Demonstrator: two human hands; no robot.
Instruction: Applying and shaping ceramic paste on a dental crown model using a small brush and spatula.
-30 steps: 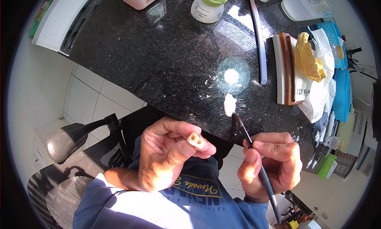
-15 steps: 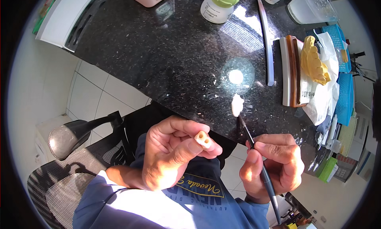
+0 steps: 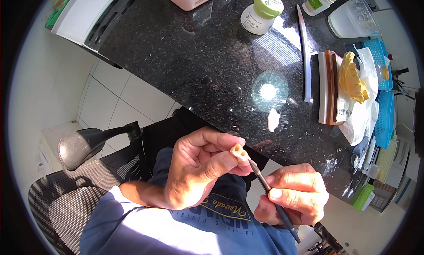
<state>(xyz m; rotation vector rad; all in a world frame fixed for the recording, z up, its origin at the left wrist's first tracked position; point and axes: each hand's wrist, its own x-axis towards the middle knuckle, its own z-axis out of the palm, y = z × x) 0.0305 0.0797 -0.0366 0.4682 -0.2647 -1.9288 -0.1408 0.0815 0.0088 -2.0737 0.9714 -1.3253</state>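
Observation:
My left hand [image 3: 198,166] pinches a small cream tooth-like piece [image 3: 240,152] with two round openings between thumb and fingertips, just in front of the counter's edge. My right hand [image 3: 289,197] grips a slim dark brush-like tool [image 3: 282,213], its pointed tip touching or very close to the piece's lower right side. A small white dab of paste [image 3: 273,120] lies on the black speckled counter [image 3: 168,52] beyond my hands, beside a round bright spot of light.
A yellow dental cast [image 3: 351,78], stacked slabs [image 3: 331,111] and paper sit right; blue baskets [image 3: 384,120] behind. Farther back stand jars [image 3: 260,21], a pink container [image 3: 190,1], a cup [image 3: 351,23] and a long pale strip [image 3: 304,56]. A mesh chair [image 3: 70,215] is lower left.
My right hand has moved left, bringing the tool's tip from the paste dab to the small piece. My left hand has shifted slightly right in the view, still holding the piece.

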